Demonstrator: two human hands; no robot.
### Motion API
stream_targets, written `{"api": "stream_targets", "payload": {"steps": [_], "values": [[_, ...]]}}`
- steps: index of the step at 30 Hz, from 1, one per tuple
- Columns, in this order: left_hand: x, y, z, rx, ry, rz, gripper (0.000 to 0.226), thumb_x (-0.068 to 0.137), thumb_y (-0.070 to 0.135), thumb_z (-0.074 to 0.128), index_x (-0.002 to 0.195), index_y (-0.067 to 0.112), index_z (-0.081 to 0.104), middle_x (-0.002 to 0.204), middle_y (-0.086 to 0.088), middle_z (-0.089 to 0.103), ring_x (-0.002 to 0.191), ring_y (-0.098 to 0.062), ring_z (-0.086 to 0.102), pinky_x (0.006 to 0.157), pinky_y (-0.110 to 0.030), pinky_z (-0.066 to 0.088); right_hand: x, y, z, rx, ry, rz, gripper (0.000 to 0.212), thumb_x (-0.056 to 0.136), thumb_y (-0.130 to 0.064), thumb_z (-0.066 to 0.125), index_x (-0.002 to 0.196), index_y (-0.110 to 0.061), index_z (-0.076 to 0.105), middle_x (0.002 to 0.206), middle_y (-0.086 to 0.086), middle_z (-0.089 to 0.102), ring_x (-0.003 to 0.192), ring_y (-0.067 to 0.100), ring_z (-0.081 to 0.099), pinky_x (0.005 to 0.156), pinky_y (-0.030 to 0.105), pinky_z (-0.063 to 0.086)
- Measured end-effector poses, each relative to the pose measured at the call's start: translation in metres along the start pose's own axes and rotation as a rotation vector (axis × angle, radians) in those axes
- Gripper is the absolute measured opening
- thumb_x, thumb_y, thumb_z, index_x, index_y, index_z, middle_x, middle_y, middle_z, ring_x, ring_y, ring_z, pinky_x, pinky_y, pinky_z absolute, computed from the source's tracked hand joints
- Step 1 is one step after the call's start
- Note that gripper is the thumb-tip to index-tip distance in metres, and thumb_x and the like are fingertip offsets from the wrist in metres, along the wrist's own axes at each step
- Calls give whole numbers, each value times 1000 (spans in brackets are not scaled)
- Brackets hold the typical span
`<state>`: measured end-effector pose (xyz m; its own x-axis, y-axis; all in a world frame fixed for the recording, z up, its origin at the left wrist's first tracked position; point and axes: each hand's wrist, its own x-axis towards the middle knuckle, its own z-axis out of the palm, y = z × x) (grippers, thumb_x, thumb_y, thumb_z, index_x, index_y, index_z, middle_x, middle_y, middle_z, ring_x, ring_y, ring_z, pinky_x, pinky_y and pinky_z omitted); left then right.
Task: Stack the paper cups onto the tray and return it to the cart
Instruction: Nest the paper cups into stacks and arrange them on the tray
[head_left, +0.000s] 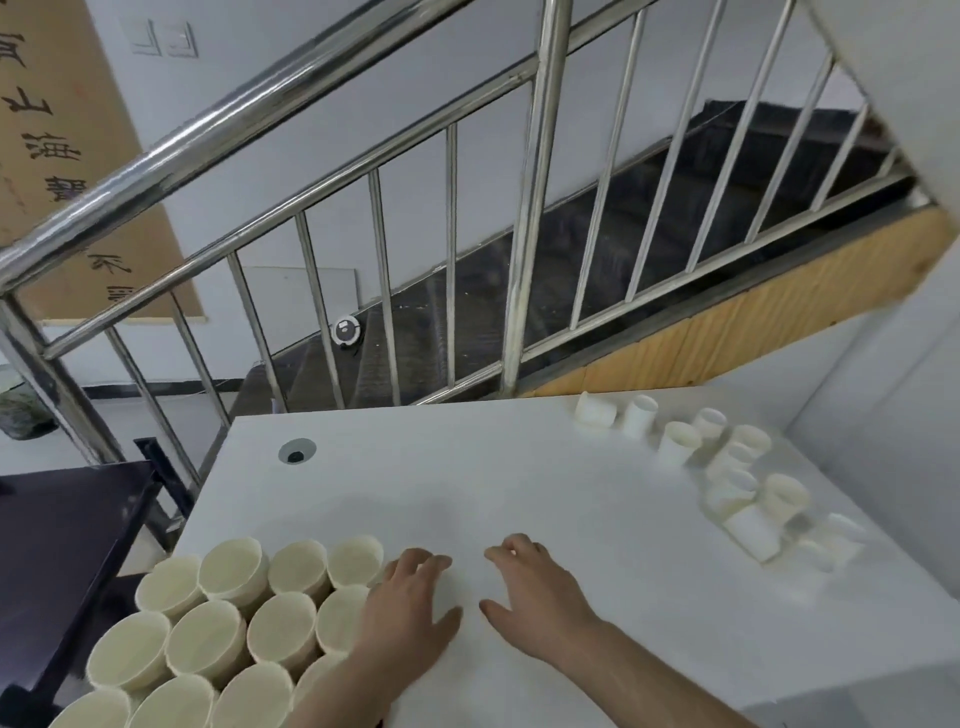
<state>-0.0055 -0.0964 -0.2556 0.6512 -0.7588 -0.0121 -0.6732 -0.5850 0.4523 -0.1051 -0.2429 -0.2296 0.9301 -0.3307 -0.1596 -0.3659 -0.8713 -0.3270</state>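
Observation:
Several cream paper cups (228, 618) stand upright, packed tight in rows, at the near left of the white table (519, 467); whatever they stand on is hidden beneath them. More white paper cups (737, 478) lie scattered at the table's far right, some upright, some tipped over. My left hand (410, 608) hovers over or rests on the table right beside the packed cups, fingers spread and holding nothing. My right hand (530, 587) is a little to its right, fingers loosely bent, empty.
A steel stair railing (524, 249) runs behind the table, with dark stairs beyond. A dark cart or bench (67, 545) stands at the left, below table height. A round cable hole (297, 451) sits in the table's far left corner.

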Motion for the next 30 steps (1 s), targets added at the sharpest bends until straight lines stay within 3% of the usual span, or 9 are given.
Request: {"api": "stream_targets", "payload": {"steps": [8,15,30], "values": [[32,108,53,8,-62,50,55,89,46,53,140,32,38,140,11,37,128,-12,38,101,-27,40,-55,120,-34,-10,21,148,57,97,-39,49,147,-20,31,145,-2,31,130,17,35,97,31,45],[74,166,69,11,-79,101,56,89,44,54,141,29,38,142,9,37,130,-13,38,103,-30,41,-54,181,-63,1,79,193,56,96,-38,51,147,-21,32,146,-2,32,131,16,36,98,30,45],[207,172,104,-92,-92,53,55,90,42,56,141,28,39,142,8,39,129,-13,41,101,-27,43,62,262,-73,-49,-50,213,55,96,-36,52,146,-22,34,145,-5,34,132,15,36,98,29,46]]}}
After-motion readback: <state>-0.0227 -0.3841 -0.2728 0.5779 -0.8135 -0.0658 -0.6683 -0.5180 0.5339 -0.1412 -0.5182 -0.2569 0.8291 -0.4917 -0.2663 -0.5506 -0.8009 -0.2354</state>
